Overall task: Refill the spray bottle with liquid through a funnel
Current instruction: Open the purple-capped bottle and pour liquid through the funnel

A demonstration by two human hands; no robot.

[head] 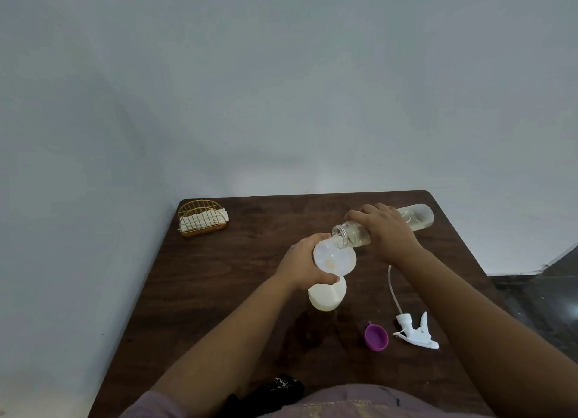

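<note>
While the clear bottle (416, 219) lies tipped nearly flat above the table (219, 292), I log its open mouth at the far right rim of the funnel (334, 259), touching or just over it; I cannot tell which. Right hand (386, 230) wraps over the clear bottle near its neck, fingers curled round the body, base pointing away to the far right. Pale yellowish liquid shows inside the bottle, and a small pool sits at the funnel's centre.

Left hand (301, 266) grips the funnel from its left side, thumb curled under the near rim, fingers round the far edge. Funnel is translucent white and sits on top of the spray bottle (327, 294), a cream-white body standing upright directly under the left hand. Whether the left hand also touches the bottle's neck I cannot tell; the funnel hides it.

Near right of the spray bottle, apart from both hands: purple cap (376, 337), open side up, and just beside it the white trigger sprayer head (417, 331) lying on its side, its dip tube running back toward the right wrist.

Far left corner: gold wire napkin holder (202, 218) with white napkins.
</note>
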